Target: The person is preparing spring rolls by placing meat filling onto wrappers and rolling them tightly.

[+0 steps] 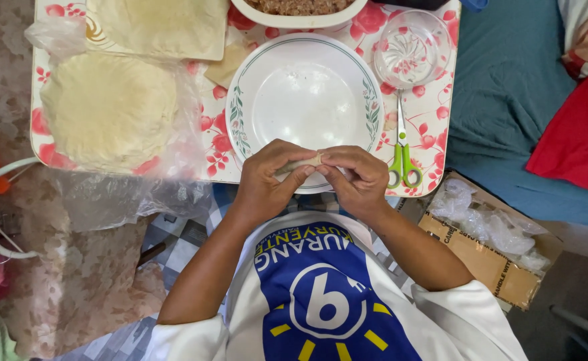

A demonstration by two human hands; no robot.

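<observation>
Both of my hands meet over the near rim of a white plate with a green leaf border (267, 73). My left hand (267, 177) and my right hand (357, 177) pinch a small pale rolled wrapper (309, 162) between their fingertips. Most of the roll is hidden by my fingers. The plate rests on a floral tray (434, 113) with red flowers.
A round stack of thin wrappers in clear plastic (107, 107) lies at the tray's left, a square sheet (164, 23) behind it. A bowl of brown filling (301, 10), a glass bowl (411, 50) and green-handled scissors (402, 157) sit to the right. A cardboard box (488, 257) stands at the lower right.
</observation>
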